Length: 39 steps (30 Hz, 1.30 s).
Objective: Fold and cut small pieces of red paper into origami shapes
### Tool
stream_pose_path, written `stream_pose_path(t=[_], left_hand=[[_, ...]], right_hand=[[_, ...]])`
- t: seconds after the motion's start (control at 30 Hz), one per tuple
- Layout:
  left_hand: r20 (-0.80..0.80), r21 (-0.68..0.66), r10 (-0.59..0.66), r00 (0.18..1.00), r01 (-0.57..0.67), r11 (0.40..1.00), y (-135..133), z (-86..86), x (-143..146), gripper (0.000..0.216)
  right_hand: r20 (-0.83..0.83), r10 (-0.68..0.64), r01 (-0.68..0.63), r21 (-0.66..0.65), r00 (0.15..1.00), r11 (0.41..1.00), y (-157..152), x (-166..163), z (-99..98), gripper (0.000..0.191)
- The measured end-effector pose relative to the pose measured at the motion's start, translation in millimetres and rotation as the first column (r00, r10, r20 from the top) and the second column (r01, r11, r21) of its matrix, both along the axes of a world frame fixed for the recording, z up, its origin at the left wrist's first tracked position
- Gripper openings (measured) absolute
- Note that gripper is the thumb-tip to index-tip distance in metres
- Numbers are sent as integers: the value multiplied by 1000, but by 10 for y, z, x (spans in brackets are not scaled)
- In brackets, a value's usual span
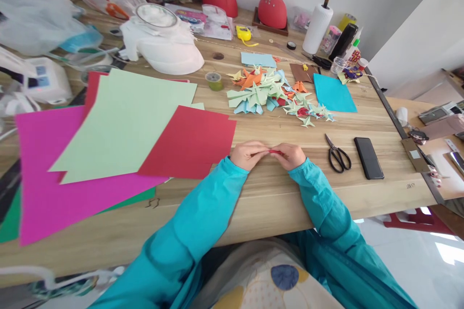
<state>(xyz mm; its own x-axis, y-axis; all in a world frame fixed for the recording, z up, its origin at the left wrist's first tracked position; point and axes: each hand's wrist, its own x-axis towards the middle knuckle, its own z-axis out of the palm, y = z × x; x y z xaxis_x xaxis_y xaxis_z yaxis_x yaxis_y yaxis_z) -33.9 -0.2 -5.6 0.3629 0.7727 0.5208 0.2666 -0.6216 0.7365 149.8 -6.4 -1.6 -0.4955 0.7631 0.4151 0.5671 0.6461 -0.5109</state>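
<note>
Between my two hands, low over the wooden table, a small folded piece of red paper (275, 151) shows as a thin strip. My left hand (249, 154) pinches its left end, and my right hand (289, 155) grips the other end. Most of the paper is hidden by the fingers. Beyond the hands lies a pile of folded paper stars (256, 95) in pale green, orange, blue and red. Left of my left hand, red paper sheets (195, 142) overlap a light green sheet (126, 120). Black-handled scissors (338, 154) rest to the right of my right hand.
A black phone (369, 158) lies right of the scissors. Blue paper (334, 92), a tape roll (213, 81) and a yellow tape measure (243, 33) sit farther back. Magenta paper (50, 169) spreads at left, below a white cap (170, 50). The table's right edge (402, 130) has a dark strip.
</note>
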Motion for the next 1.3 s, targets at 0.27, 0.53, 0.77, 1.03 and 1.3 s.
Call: stream_pose_path(t=[0.27,0.53,0.77,1.03,1.3], left_hand=[[-54,43,-49,997,51,998,3,34,2,16],[46,42,90,995,-92,995,-29,48,22,12],[41,69,66,997,-69,995,31,47,-24,14],[138,-25,219,966,-218,976,32,28,-35,11],[165,-231,316,934,-275,933,24,60,-45,20]], right_hand=[[-1,71,-71,40,997,997,-7,-38,20,24],[-121,-7,7,3,993,1000,-17,-40,61,22],[-158,-54,50,-27,986,998,1,-3,107,20],[-167,-88,93,25,982,995,31,41,74,19],[-223,-128,130,-5,966,991,35,70,76,16]])
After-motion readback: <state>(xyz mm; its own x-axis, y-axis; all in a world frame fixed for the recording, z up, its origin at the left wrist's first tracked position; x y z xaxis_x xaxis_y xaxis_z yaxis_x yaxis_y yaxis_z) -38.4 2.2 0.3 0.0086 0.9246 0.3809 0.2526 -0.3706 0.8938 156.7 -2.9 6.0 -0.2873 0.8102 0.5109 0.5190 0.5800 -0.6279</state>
